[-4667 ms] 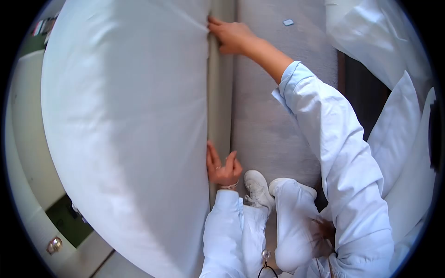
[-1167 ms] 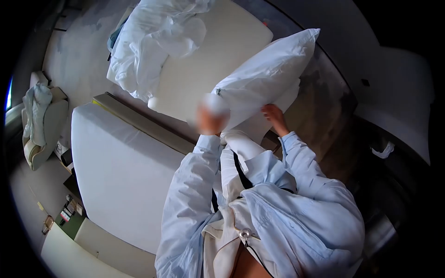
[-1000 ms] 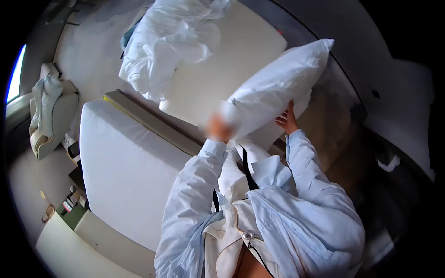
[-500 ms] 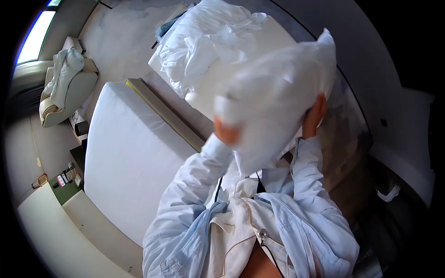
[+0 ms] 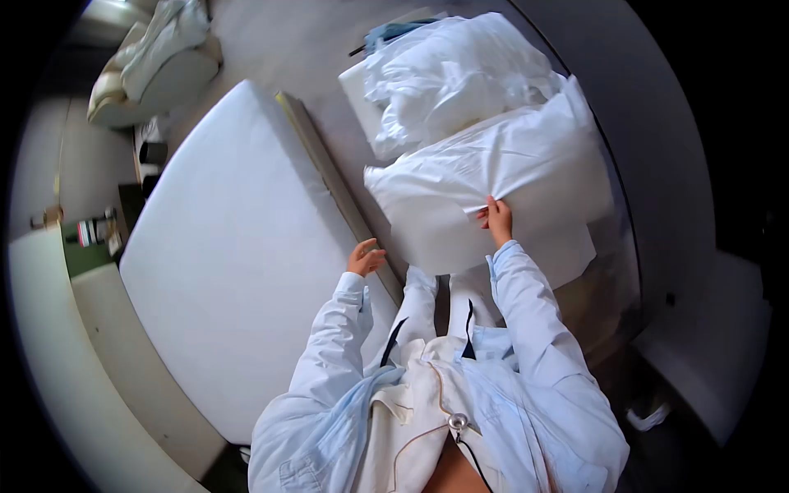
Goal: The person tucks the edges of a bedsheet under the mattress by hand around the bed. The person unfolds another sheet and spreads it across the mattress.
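Since only the right hand [image 5: 498, 222] pinches a gathered fold of the white pillow [image 5: 551, 160] at one o'clock, its cover could slip or pull askew, the left hand [image 5: 364, 260] being loosely spread at eleven o'clock, giving no support.

Wht pillow [image 5: 551, 168], creases fanning out nr its ctr, lies beside rumpled bedding [image 5: 464, 74].
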A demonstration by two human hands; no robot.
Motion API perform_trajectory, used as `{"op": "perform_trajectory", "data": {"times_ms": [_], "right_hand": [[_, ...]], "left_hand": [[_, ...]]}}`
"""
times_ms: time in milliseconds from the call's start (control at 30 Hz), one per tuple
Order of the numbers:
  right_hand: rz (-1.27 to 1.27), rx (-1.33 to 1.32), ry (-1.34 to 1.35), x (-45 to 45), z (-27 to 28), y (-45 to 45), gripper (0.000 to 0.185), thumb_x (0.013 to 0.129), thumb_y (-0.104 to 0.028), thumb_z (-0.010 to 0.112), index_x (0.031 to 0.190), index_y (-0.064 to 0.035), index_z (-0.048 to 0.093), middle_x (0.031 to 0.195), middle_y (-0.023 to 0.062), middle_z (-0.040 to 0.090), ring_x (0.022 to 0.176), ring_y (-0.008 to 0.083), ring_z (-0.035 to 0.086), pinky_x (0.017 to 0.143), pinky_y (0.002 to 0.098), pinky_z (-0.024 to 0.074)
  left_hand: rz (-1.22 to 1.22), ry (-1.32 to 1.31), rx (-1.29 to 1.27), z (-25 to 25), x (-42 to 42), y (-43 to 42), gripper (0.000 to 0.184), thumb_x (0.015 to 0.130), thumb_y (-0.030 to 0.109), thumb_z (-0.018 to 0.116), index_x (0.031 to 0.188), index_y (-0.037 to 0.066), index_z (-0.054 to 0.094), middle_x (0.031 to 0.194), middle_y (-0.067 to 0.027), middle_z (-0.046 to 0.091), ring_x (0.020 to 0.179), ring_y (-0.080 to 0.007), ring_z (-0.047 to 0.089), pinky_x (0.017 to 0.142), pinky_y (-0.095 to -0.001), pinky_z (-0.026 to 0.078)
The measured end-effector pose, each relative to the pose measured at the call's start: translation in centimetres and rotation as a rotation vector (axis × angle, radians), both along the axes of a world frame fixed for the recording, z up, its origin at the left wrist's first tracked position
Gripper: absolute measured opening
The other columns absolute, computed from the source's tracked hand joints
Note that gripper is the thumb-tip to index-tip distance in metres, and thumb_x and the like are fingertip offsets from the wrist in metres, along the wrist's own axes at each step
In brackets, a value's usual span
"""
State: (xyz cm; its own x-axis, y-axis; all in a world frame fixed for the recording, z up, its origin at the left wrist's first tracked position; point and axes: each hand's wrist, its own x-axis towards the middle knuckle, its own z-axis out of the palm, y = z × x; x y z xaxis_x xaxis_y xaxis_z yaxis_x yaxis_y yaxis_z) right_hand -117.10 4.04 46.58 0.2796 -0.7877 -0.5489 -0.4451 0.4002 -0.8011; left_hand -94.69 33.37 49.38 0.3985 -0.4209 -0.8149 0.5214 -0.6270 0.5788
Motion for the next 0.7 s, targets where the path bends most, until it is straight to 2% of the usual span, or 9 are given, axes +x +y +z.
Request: {"op": "perform_trajectory", "data": {"times_ms": [133,300,400,433,467,500,567,600,700], "right_hand": [[-0.213,-0.172,0.002,1.1,0.0,0.4,0.039,0.093,-0.034,0.043,0.079,-0.0003,0.056,0.060,0.0082,0.061,0.037,0.0118,0.048,0.035,0.0249,0.0396],[-0.542,-0.371,-0.042,0.3,2.0,-3.0,0.038,0.093,-0.033,0.045,0.078,-0.0003,0.058,0.055,0.0066,0.056,0.038,0.0114,0.046,0.036,0.0241,0.0398],[-0.513,-0.348,0.037,0.3,2.6,-4.4,0.036,0.092,-0.033,0.046,0.084,-0.0005,0.058,0.059,0.0068,0.057,0.043,0.0123,0.050,0.040,0.0233,0.0443],[-0.586,-0.240,-0.012,0.8,3.2,-4.6,0.035,0.092,-0.033,0.046,0.087,-0.0009,0.057,0.063,0.0074,0.058,0.046,0.0135,0.052,0.043,0.0237,0.0469],[-0.665,-0.133,-0.067,1.2,3.9,-4.7,0.034,0.092,-0.033,0.047,0.091,-0.0013,0.057,0.066,0.0079,0.059,0.050,0.0148,0.055,0.045,0.0240,0.0495],[-0.665,-0.137,-0.069,1.3,4.1,-4.7,0.034,0.092,-0.033,0.047,0.091,-0.0013,0.057,0.066,0.0079,0.059,0.050,0.0148,0.055,0.045,0.0240,0.0495],[-0.652,-0.074,-0.034,1.7,4.3,-4.8,0.033,0.091,-0.034,0.048,0.096,-0.0032,0.057,0.071,0.0090,0.060,0.055,0.0174,0.058,0.050,0.0261,0.0527],[-0.667,-0.062,-0.013,1.9,4.4,-4.7,0.034,0.092,-0.036,0.044,0.099,-0.0055,0.057,0.073,0.0064,0.060,0.058,0.0162,0.056,0.057,0.0296,0.0530],[-0.696,-0.056,0.028,2.3,4.0,-4.4,0.034,0.092,-0.037,0.045,0.100,-0.0064,0.057,0.074,0.0061,0.060,0.061,0.0159,0.057,0.057,0.0297,0.0528]], "left_hand": [[0.143,-0.019,-0.052,2.9,1.8,6.0,0.037,0.087,0.013,0.047,0.124,0.015,0.047,0.108,-0.0084,0.062,0.092,-0.0194,0.061,0.078,-0.0308,0.046],[0.293,-0.079,-0.151,7.2,4.1,10.3,0.035,0.087,0.013,0.048,0.122,0.012,0.049,0.109,-0.0102,0.061,0.094,-0.0201,0.061,0.079,-0.0311,0.046],[0.402,-0.096,-0.238,10.9,5.2,10.0,0.033,0.088,0.016,0.049,0.120,0.011,0.050,0.107,-0.0088,0.062,0.093,-0.0180,0.061,0.078,-0.0290,0.046],[0.449,-0.112,-0.296,11.9,5.3,9.5,0.031,0.088,0.017,0.049,0.119,0.011,0.052,0.105,-0.0069,0.063,0.091,-0.0155,0.061,0.076,-0.0270,0.046],[0.455,-0.118,-0.342,12.4,5.3,8.7,0.030,0.090,0.021,0.048,0.117,0.010,0.053,0.105,-0.0068,0.063,0.094,-0.0151,0.060,0.079,-0.0268,0.045],[0.455,-0.117,-0.345,13.1,5.4,7.7,0.030,0.090,0.021,0.048,0.117,0.010,0.053,0.105,-0.0068,0.063,0.094,-0.0151,0.060,0.079,-0.0268,0.045],[0.432,0.009,-0.478,14.8,5.5,5.6,0.027,0.090,0.023,0.048,0.111,0.009,0.057,0.104,-0.0068,0.063,0.092,-0.0153,0.061,0.081,-0.0269,0.045],[0.432,0.001,-0.480,15.9,5.9,4.5,0.027,0.090,0.023,0.048,0.111,0.009,0.057,0.104,-0.0068,0.063,0.092,-0.0153,0.061,0.081,-0.0269,0.045],[0.288,0.001,-0.485,17.2,8.2,2.0,0.028,0.090,0.025,0.049,0.106,0.005,0.057,0.105,-0.0105,0.062,0.095,-0.0193,0.060,0.084,-0.0307,0.046]]}}
